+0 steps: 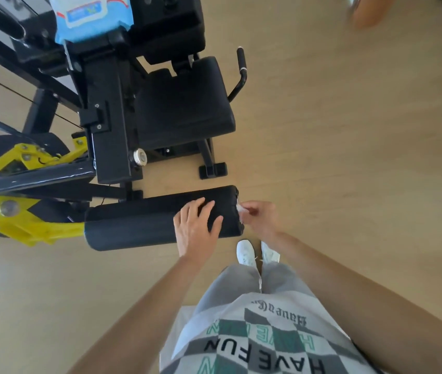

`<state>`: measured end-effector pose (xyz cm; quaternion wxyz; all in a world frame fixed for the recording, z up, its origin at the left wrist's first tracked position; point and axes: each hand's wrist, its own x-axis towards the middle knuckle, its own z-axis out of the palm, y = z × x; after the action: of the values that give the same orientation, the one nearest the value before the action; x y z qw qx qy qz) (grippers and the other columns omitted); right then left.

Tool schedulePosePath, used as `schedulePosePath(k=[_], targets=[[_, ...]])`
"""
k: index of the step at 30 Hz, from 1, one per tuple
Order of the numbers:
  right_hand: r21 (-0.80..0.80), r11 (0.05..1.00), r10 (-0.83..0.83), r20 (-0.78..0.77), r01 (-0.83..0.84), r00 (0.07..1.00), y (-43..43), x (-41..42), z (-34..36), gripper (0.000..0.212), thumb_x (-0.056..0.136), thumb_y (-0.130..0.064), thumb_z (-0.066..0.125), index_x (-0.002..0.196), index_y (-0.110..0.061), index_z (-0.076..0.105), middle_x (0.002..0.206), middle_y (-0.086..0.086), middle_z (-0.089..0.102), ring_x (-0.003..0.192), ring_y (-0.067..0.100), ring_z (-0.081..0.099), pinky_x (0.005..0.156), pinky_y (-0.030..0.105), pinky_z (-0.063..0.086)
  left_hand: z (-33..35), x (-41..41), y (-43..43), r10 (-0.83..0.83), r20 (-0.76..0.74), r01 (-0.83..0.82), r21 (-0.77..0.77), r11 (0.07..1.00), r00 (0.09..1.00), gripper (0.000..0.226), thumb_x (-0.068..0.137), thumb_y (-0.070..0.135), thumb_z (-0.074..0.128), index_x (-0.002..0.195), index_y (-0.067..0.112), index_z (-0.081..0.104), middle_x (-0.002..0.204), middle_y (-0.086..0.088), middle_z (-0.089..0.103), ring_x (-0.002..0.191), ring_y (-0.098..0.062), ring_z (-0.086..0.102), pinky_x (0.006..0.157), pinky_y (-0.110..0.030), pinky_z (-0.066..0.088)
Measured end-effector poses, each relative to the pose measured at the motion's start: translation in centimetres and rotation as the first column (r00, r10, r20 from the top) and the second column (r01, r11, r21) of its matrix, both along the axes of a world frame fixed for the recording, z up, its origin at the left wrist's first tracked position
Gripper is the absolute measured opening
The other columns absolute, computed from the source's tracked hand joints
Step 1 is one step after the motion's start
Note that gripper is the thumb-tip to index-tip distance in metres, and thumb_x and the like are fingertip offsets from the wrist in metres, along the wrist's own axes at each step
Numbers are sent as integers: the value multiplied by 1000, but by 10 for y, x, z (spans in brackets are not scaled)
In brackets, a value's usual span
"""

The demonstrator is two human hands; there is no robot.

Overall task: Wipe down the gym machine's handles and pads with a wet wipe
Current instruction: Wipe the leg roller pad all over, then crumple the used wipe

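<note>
A black cylindrical roller pad (133,225) of the gym machine lies across the lower middle of the head view. My left hand (194,228) rests on top of its right part with fingers spread. At the pad's right end face, my right hand (259,215) pinches a small white wet wipe (240,208) and holds it against the end cap. The black seat pad (184,103) sits beyond, with a black side handle (241,68) at its right. A blue pack of wipes (90,17) lies on top of the machine.
The black machine column (109,122) and yellow frame arm (20,222) stand to the left. Light wooden floor (349,144) spreads to the right. My white shoes (257,253) are just below the pad's right end. A blurred orange shape (368,12) is at the top right.
</note>
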<state>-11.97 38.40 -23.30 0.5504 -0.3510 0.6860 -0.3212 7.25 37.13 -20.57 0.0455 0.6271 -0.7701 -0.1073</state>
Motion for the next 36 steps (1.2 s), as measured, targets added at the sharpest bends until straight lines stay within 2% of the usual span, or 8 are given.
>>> schedulePosePath(k=[5,14,18,21,23,26,29,36], targets=[[41,999,-2,-49,4,999,29,9,0,9,92,-12,70,86,-16,76,76,-2,73,64,5,59,69,17,49,-19,3,24,-53,-1,53,108,993,999,71,101,52,47,161,19,30,168,-5,27,158,-26,14,128,-47,16],[155,911,412,-259,-383,874,31,-4,5,8,88,-11,73,85,-12,80,80,-4,74,73,5,64,73,23,50,-18,-3,-22,-32,-94,51,206,977,995,74,97,59,35,159,17,36,166,-6,32,157,-26,17,129,-43,4],[146,973,209,-216,-181,954,24,-30,12,7,86,-17,76,82,-21,72,76,-10,68,74,9,63,70,21,49,-3,-18,-51,54,-218,-7,214,977,975,51,95,35,65,142,19,58,152,-1,51,144,-25,41,121,-44,26],[159,987,35,-69,-23,997,16,-62,25,9,82,-19,78,87,-20,71,77,-5,71,71,16,67,73,35,55,18,-49,-60,135,-402,-19,279,960,906,39,92,24,67,131,24,67,114,7,70,112,-18,63,98,-32,48],[131,983,-137,50,129,989,6,-88,31,12,83,-12,80,90,-9,70,73,1,68,67,21,63,71,38,52,30,-82,-68,212,-490,61,484,873,846,42,93,25,66,135,30,64,100,16,68,95,-6,65,85,-22,50],[115,956,-290,193,271,938,-16,-132,38,22,84,-18,82,86,-5,65,73,8,65,69,26,61,66,27,49,32,-137,-86,218,-578,234,605,761,786,48,91,26,70,137,40,60,128,22,62,118,1,59,100,-20,44],[127,926,-377,352,355,857,-46,-189,44,7,92,-1,71,88,-2,65,82,21,69,76,33,69,66,24,55,29,-201,-112,228,-612,316,649,692,758,52,91,19,74,136,40,59,130,15,64,99,8,65,88,-12,50],[114,918,-393,391,380,832,-123,-333,52,18,90,9,68,84,-7,62,77,11,65,65,20,67,62,27,59,33,-366,-190,228,-606,320,658,681,762,29,88,6,79,113,19,72,88,5,73,69,-1,65,70,-18,49]])
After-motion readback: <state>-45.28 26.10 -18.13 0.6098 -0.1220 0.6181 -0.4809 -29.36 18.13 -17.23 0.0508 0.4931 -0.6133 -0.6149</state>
